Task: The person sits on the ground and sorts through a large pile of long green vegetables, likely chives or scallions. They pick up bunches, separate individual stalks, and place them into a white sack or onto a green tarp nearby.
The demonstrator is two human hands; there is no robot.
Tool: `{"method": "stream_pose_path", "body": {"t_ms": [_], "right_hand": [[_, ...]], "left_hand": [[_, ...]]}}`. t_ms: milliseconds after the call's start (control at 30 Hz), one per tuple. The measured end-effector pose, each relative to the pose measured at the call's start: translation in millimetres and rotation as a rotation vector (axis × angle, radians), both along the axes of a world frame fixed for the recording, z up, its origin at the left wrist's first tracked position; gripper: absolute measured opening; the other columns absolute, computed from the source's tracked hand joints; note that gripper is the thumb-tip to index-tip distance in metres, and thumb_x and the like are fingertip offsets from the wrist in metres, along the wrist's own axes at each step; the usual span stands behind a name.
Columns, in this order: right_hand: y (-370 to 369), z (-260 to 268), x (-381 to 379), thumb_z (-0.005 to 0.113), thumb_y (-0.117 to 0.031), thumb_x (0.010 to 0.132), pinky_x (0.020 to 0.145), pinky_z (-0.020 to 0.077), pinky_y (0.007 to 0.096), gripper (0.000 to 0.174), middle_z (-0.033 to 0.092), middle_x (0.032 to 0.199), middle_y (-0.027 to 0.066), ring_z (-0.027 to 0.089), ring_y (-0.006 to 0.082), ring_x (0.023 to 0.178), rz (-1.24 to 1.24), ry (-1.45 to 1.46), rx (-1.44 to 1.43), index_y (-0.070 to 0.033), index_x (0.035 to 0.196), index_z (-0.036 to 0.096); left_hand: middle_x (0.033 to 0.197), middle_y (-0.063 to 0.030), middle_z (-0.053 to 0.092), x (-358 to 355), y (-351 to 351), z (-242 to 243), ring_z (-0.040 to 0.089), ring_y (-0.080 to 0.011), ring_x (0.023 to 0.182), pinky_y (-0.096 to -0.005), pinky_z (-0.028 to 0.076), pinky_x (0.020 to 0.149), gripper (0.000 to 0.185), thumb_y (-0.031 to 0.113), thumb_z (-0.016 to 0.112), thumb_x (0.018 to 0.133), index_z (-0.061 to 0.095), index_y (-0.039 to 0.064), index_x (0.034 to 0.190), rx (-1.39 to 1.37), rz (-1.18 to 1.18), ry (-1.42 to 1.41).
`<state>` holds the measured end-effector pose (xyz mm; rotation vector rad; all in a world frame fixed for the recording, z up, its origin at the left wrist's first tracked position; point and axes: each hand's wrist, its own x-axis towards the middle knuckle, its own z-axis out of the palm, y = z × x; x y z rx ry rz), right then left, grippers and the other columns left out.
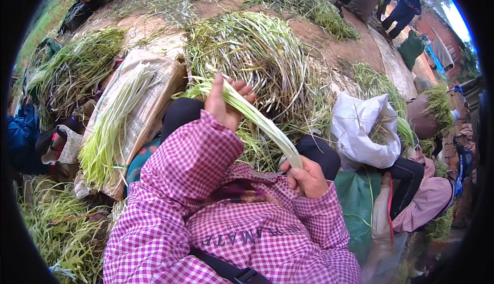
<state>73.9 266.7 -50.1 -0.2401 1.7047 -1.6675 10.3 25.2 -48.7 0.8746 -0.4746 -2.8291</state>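
Note:
A small bundle of pale green and white leafy stalks runs slantwise across my lap. My right hand is closed around its white end. The leafy part lies across the palm of my left hand, whose fingers are spread behind the stalks with the thumb raised. Just beyond my hands rises a big heap of uncleaned stalks, with brownish lower ends. Left of me, a bunch of clean pale stalks lies on a woven sack-covered block.
A white plastic sack stands on the right, above a green sack. More stalk heaps lie at the left and lower left. A person in checked clothing sits at the right; people in dark clothes stand farther off.

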Motion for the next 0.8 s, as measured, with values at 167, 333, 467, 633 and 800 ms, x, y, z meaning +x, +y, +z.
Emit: {"method": "stream_pose_path", "body": {"t_ms": [167,333,467,633,800], "right_hand": [[35.9,-4.8,13.9,0.047,-0.017,0.089,0.043,0.0347,0.0161,0.023,0.052,0.061,0.0008,0.042,0.004,0.045,-0.08,-0.042,-0.076,0.001,0.102,0.051],[44.1,-4.0,21.3,0.048,-0.019,0.089,0.045,0.0358,0.0159,0.025,0.053,0.064,0.0018,0.044,0.0043,0.049,-0.09,-0.011,-0.041,0.001,0.103,0.05],[37.4,-1.8,24.1,0.048,-0.02,0.089,0.047,0.0368,0.0163,0.025,0.053,0.064,0.0023,0.045,0.0053,0.051,-0.138,0.066,-0.003,0.001,0.103,0.049],[22.1,-14.2,21.9,0.048,-0.021,0.089,0.047,0.037,0.0173,0.024,0.052,0.064,0.0032,0.045,0.0069,0.051,-0.267,0.067,-0.165,0.0,0.102,0.049],[18.6,-28.7,19.7,0.047,-0.02,0.089,0.048,0.0377,0.0181,0.023,0.052,0.064,0.0037,0.046,0.0076,0.051,-0.247,-0.018,-0.135,-0.001,0.102,0.048]], "left_hand": [[0.125,-0.0242,0.042,-0.1,-18.0,16.9,0.049,-0.0363,0.109,-0.0499,0.039,0.096,0.065,0.048,0.039,0.09,0.026,-0.003,0.127,-0.002,0.074,0.084],[0.13,-0.0271,0.036,-12.4,-30.1,35.7,0.042,-0.0384,0.116,-0.0514,0.035,0.099,0.068,0.05,0.028,0.091,0.019,-0.005,0.13,-0.071,0.029,0.248],[0.132,-0.0271,0.033,-44.9,-42.2,49.5,0.037,-0.0392,0.121,-0.0533,0.034,0.099,0.075,0.053,0.033,0.089,0.009,0.001,0.136,-0.204,-0.035,0.357],[0.143,-0.0241,0.007,-9.2,-14.1,14.0,0.01,-0.035,0.134,-0.0498,0.015,0.107,0.079,0.057,0.024,0.088,0.0,0.002,0.139,-0.399,-0.156,0.034],[0.14,-0.0241,0.021,56.7,59.1,-52.7,0.023,-0.0359,0.13,-0.0466,0.021,0.107,0.084,0.06,0.038,0.084,0.013,-0.001,0.136,-0.173,-0.834,0.014]]}}
